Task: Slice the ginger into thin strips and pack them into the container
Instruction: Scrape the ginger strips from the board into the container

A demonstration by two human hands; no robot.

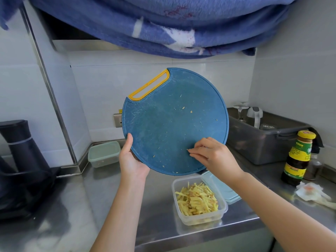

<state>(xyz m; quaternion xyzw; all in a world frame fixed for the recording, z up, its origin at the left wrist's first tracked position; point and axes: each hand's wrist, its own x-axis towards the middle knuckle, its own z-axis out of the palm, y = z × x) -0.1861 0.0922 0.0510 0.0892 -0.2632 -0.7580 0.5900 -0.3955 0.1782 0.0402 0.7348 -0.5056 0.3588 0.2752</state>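
The left hand (131,160) grips the round blue cutting board (174,120) at its lower left rim, thumb on the face and fingers out of sight behind, and holds it tipped up nearly on edge; the right hand (214,155) lies against the face just across from that thumb, its fingers loosely bent with the tips on the surface, and nothing can be seen held in them; the container (203,220) sits on the steel counter (154,206) directly below the right wrist, already heaped with ginger strips (197,200), so the job looks close to done, with only the clearing of the board left; a few yellow scraps (191,111) cling well above the right fingertips and some lie between the two hands; the main risk is that the lowest edge of the board seems to hang above the far rim of the container rather than over its middle, so bits brushed down may drop onto the counter behind it or onto the pale lid (223,188) lying under the right forearm; a one-handed grip on a smooth rim is also weak, and a firm sweep by the right hand could twist the board out of the left thumb and knock it down onto the light, full container, tipping or scattering the strips; damp slivers may stick to the fingers instead of falling; the sauce bottle (298,159), well out beyond the right hand, looks safe unless the elbow swings wide.
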